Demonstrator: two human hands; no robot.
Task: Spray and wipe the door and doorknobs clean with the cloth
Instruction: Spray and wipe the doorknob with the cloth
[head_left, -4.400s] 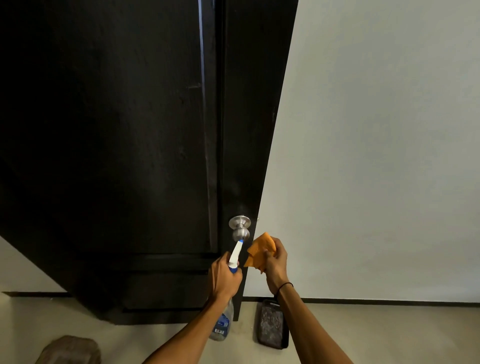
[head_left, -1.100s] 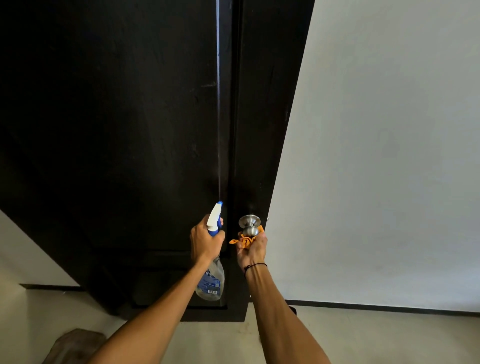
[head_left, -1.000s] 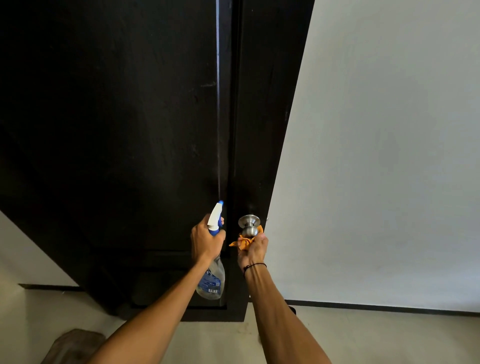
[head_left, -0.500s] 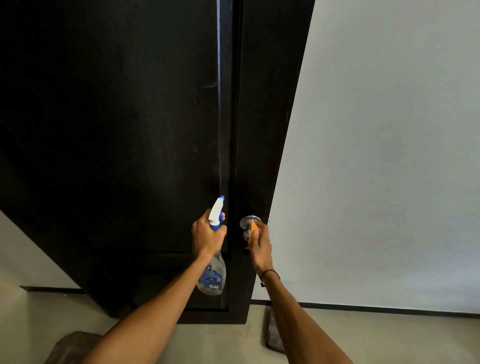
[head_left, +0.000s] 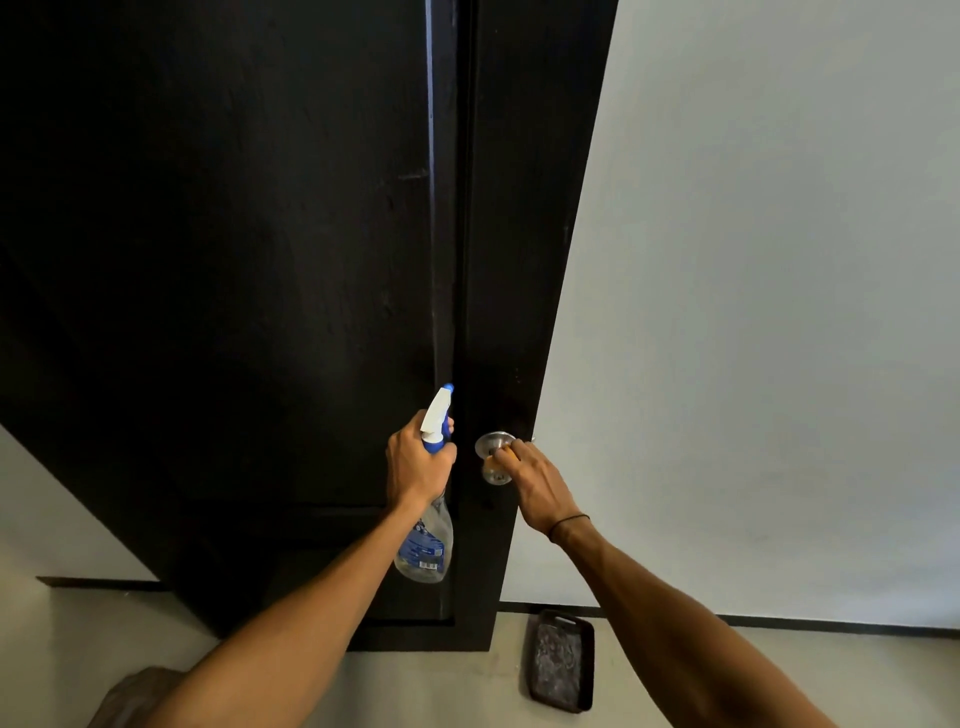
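Observation:
A tall black door (head_left: 260, 260) stands ajar in front of me, with a round silver doorknob (head_left: 491, 449) near its right edge. My right hand (head_left: 535, 480) is curled over the knob from the right and presses an orange cloth (head_left: 511, 454) against it; only a sliver of the cloth shows between the fingers. My left hand (head_left: 418, 462) grips the neck of a clear spray bottle (head_left: 428, 540) with a white and blue nozzle, held upright just left of the knob with the nozzle toward the door.
A pale wall (head_left: 753, 312) fills the right side. A dark tray (head_left: 561, 667) lies on the floor by the door's bottom corner. A brownish object (head_left: 127, 696) sits at the lower left on the light floor.
My right hand has shifted from under the knob to over its right side, still with the cloth on it. The spray bottle has stayed beside the knob, slightly raised.

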